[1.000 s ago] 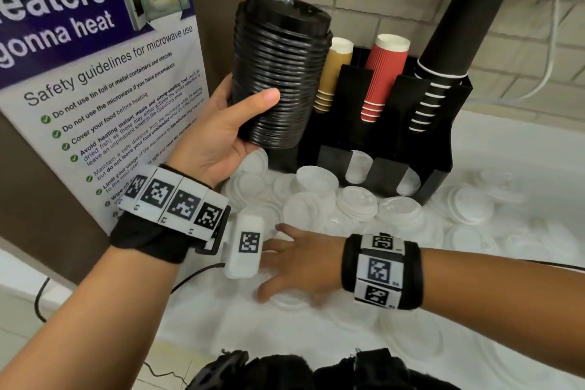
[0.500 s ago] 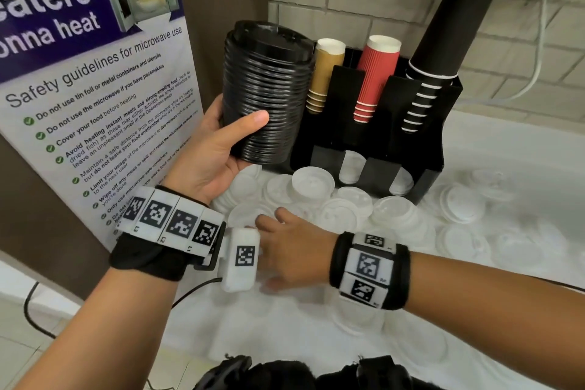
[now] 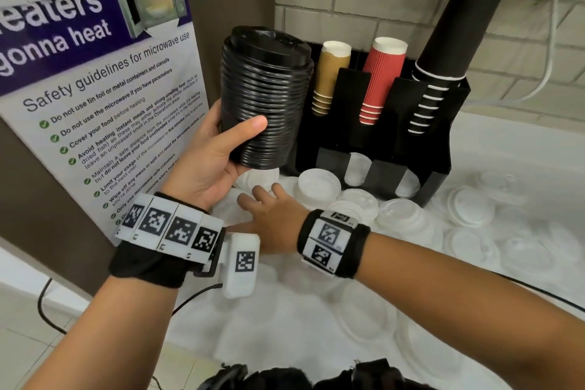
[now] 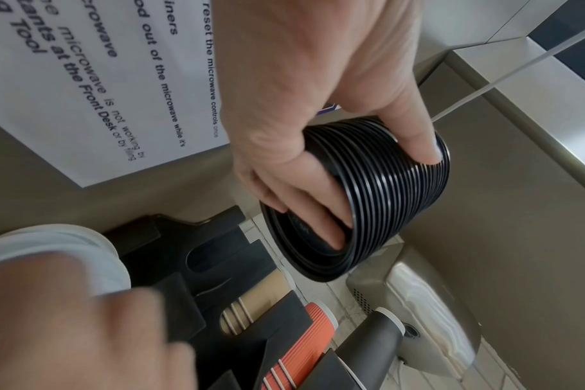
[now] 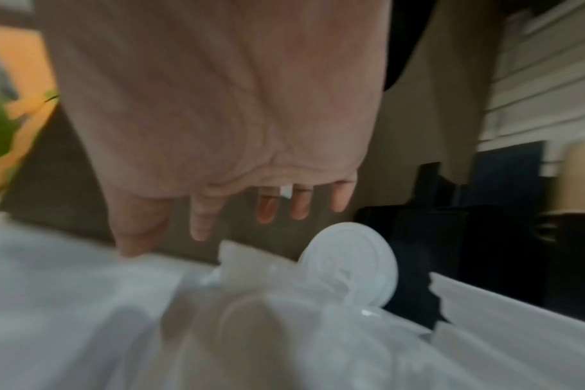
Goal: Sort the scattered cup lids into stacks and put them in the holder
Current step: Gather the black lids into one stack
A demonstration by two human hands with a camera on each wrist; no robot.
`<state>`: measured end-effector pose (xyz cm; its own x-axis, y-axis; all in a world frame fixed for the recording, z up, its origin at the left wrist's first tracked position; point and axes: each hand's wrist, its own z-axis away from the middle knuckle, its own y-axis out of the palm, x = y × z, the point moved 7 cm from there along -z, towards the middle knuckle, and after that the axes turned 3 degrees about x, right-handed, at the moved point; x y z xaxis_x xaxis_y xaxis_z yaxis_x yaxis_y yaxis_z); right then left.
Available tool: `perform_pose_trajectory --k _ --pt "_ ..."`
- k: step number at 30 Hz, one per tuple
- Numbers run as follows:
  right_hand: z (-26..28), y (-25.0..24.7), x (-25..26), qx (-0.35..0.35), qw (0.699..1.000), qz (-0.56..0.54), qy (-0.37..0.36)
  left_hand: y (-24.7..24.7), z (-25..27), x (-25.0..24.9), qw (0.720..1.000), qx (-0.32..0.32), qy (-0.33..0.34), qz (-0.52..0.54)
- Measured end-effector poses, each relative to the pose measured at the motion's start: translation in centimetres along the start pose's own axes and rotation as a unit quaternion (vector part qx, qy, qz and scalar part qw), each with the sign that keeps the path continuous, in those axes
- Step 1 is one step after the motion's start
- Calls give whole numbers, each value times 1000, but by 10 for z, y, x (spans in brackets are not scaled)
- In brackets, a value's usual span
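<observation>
My left hand (image 3: 218,149) grips a tall stack of black lids (image 3: 264,98), held in the air just left of the black holder (image 3: 440,136); the thumb lies across its side and the fingers curl under its base (image 4: 317,219). Below it my right hand (image 3: 269,209) reaches flat, fingers straight and spread, over white lids (image 3: 319,185) scattered in front of the holder. The blurred right wrist view shows the fingers (image 5: 268,208) above a tilted white lid (image 5: 351,264). White lids sit in the holder's lower slots (image 3: 357,168).
Tan cups (image 3: 329,79), red cups (image 3: 380,79) and a tall black cup stack (image 3: 449,51) stand in the holder's upper slots. A microwave safety poster (image 3: 95,89) covers the panel at left. More white lids (image 3: 468,206) lie across the white counter to the right.
The left hand has lowered the black stack towards the holder's left side. The right hand has slid forward and left over the white lids, under the stack.
</observation>
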<state>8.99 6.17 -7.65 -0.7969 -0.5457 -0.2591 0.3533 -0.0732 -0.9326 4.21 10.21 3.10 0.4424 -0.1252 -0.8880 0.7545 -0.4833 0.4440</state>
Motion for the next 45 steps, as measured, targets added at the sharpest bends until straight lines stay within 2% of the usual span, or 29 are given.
perform_pose_trajectory --k 2,4,6,7,8,10,12,13,14,16,19,21,23,24,27,30,31,32,35,38,40,41,45 --pt "14 -20 -15 -43 995 -90 2 1 1 1 1000 -4 1 5" --pt "29 -35 -40 -68 981 -179 41 3 2 1 1000 -9 4 5" --pt "44 -41 -69 -83 949 -292 88 7 1 3 1000 -9 5 5" --pt "53 -44 -82 -97 915 -376 112 10 -1 5 1000 -7 6 8" --pt "62 -45 -92 -116 865 -471 127 13 -2 7 1000 -5 6 13" --pt "77 -46 -102 -164 730 -654 114 19 -4 15 1000 -2 2 19" --pt "87 -46 -103 -204 585 -781 76 26 -5 25 1000 4 -2 15" --pt "89 -46 -102 -216 529 -819 55 29 -5 30 1000 9 -3 6" --pt "92 -46 -101 -224 488 -843 33 32 -5 34 1000 13 -1 -8" --pt "95 -43 -100 -235 440 -867 8 36 -4 42 999 18 2 -43" --pt "100 -35 -101 -246 387 -888 8 36 -3 48 993 6 -4 -119" --pt "103 -29 -100 -253 360 -898 16 31 -3 45 978 -24 5 -209" --pt "106 -26 -99 -259 347 -901 21 29 0 28 942 -55 62 -324" --pt "107 -25 -97 -261 344 -902 20 33 4 15 916 -47 117 -381" --pt "106 -22 -89 -252 333 -908 13 58 21 -15 799 16 250 -546" --pt "98 -14 -76 -225 332 -916 25 72 38 -38 681 35 298 -668" --pt "95 -10 -71 -212 333 -918 33 74 42 -44 654 37 295 -696" --pt "93 -6 -67 -198 338 -919 42 77 43 -48 637 39 280 -717" --pt "79 9 -45 -140 364 -918 74 67 48 -42 633 50 134 -761" --pt "64 21 -17 -69 379 -919 88 45 55 -27 568 50 -10 -822" --pt "55 25 -1 -26 394 -915 83 36 59 -22 536 46 -53 -841" --pt "51 26 5 -10 405 -910 81 32 60 -21 529 45 -65 -845" --pt "39 27 22 27 467 -880 84 16 63 -17 528 44 -121 -839"
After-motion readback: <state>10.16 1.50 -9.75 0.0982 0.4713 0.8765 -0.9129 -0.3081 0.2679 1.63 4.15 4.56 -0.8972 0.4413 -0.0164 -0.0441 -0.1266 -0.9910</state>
